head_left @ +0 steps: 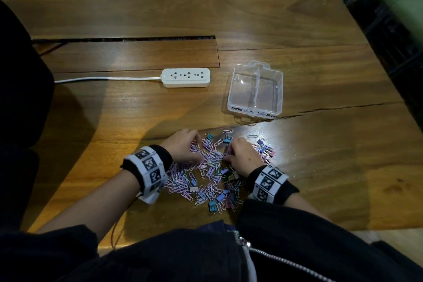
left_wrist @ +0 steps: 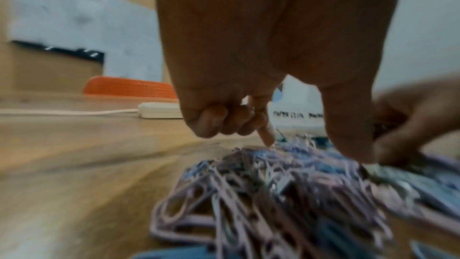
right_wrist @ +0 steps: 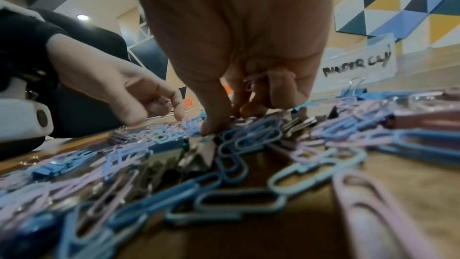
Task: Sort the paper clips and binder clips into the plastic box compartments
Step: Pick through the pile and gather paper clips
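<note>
A heap of pink, lilac and blue paper clips (head_left: 206,167) mixed with small binder clips (head_left: 212,205) lies on the wooden table in front of me. My left hand (head_left: 196,144) is on the heap's far left with three fingers curled in. Its index fingertip (left_wrist: 267,137) and thumb (left_wrist: 348,135) touch the clips, and a lilac bit shows between its fingers. My right hand (right_wrist: 231,117) is on the heap's far right, keeping pink paper clips (right_wrist: 254,80) in its curled fingers while the thumb (right_wrist: 214,123) presses down. Beyond stands the clear two-compartment box (head_left: 255,107), with nothing in it.
A white power strip (head_left: 185,77) with its cable lies at the back left of the box. A long slot (head_left: 123,39) runs across the table behind it. A crack (head_left: 332,109) crosses the wood to the right of the box. The table edge is near my body.
</note>
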`<action>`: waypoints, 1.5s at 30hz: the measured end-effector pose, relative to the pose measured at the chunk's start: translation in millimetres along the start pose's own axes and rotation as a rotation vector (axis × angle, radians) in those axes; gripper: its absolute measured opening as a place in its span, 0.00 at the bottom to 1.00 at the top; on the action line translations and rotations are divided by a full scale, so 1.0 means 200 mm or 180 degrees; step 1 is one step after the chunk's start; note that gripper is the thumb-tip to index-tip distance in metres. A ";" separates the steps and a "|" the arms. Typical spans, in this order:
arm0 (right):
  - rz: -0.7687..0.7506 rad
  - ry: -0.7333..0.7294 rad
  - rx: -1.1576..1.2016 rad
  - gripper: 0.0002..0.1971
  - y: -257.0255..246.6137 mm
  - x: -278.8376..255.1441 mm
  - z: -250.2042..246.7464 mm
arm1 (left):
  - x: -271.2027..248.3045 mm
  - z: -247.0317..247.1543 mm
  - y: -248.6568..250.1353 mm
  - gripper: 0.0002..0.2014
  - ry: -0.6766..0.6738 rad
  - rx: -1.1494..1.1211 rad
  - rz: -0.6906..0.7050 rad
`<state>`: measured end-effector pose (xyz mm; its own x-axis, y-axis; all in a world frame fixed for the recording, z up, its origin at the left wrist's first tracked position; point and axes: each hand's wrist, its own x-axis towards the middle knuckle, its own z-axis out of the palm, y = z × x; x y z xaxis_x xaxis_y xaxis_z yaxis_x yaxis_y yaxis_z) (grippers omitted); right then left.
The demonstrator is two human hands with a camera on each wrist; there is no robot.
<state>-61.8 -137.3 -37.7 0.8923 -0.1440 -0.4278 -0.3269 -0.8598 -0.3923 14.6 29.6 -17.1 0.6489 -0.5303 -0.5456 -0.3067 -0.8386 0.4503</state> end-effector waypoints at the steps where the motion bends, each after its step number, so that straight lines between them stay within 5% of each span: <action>1: -0.0085 -0.0016 -0.0005 0.09 0.01 0.00 0.00 | -0.01 0.02 0.00 0.28 0.0021 0.0375 0.0027; 6: -0.0198 -0.0074 0.0332 0.05 0.05 -0.03 -0.04 | -0.02 0.12 0.01 0.23 0.0305 0.1049 0.0274; 13: 0.0072 0.0070 0.2373 0.10 0.10 -0.03 -0.11 | -0.04 0.14 0.01 0.19 0.0145 0.0913 0.0365; 18: 0.0541 -0.0469 0.3731 0.16 0.05 -0.03 -0.12 | -0.03 0.07 -0.02 0.11 -0.0158 -0.0956 0.0227; 23: 0.0965 -0.0930 0.4557 0.18 -0.04 -0.03 -0.09 | -0.04 0.05 -0.04 0.15 -0.0309 -0.3198 -0.0140; 25: 0.0915 -0.0810 0.4228 0.16 -0.06 -0.01 -0.07 | -0.04 0.05 -0.05 0.15 -0.0361 -0.3870 -0.0144; 28: 0.0457 -0.0334 0.2480 0.10 -0.10 0.00 -0.03 | -0.05 0.03 -0.06 0.15 -0.0309 -0.4362 -0.0134; 32: 0.0006 0.0038 0.0254 0.18 -0.13 0.01 0.06 | -0.07 -0.02 -0.06 0.15 0.0167 -0.3211 -0.0386; 35: -0.0096 0.0000 -0.0248 0.32 -0.13 0.01 0.08 | -0.10 -0.04 -0.08 0.08 0.0616 -0.1347 -0.0484; 37: -0.0187 -0.0028 -0.0287 0.28 -0.13 0.01 0.08 | -0.12 -0.01 -0.11 0.23 0.0508 -0.0169 -0.0515; 40: -0.0211 -0.0194 -0.0143 0.19 -0.13 0.00 0.08 | -0.09 0.06 -0.15 0.44 0.0315 0.0218 -0.0636; 42: -0.0238 -0.0354 -0.0079 0.15 -0.13 0.00 0.07 | -0.08 0.10 -0.15 0.46 0.0287 0.0312 -0.0641; 45: -0.0348 -0.0349 0.0158 0.04 -0.11 0.00 0.04 | -0.09 0.13 -0.12 0.34 0.0333 0.0354 -0.0377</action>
<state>-56.6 -115.4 -35.3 0.8849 0.0058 -0.4657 -0.2471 -0.8418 -0.4799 -7.1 56.2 -37.5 0.7521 -0.4161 -0.5112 -0.2952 -0.9061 0.3031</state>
